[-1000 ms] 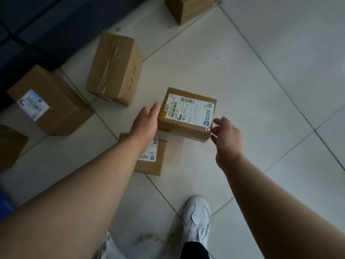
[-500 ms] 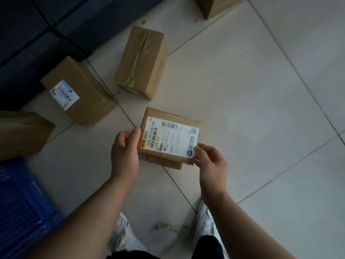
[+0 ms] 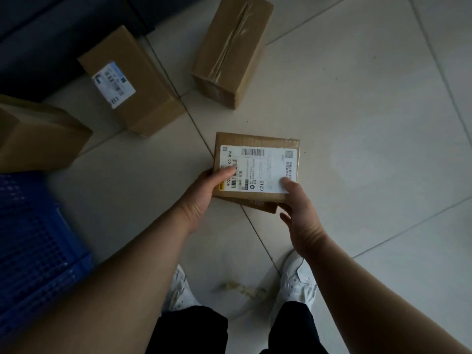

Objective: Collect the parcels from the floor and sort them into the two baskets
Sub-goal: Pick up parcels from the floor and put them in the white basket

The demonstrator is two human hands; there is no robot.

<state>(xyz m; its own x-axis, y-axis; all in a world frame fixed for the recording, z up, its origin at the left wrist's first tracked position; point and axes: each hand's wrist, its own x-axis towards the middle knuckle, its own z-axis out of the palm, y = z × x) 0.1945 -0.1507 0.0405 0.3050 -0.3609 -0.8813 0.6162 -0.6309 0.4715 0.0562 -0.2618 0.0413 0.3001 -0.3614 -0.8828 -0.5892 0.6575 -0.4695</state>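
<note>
Presently a flat brown parcel (image 3: 256, 169) with a white barcode label (image 3: 265, 172) is hanging above the floor (image 3: 370, 149), right of the blue basket (image 3: 33, 238), the left hand (image 3: 204, 192) and right hand (image 3: 298, 213) each pinching a near corner, thumbs on the label. Bare floor is stretching farther right of the basket, which is running off-frame; the label's print is blurring.

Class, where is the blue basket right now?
In the head view, the blue basket stands at the left edge, next to a plain box and left of the left forearm.
</note>
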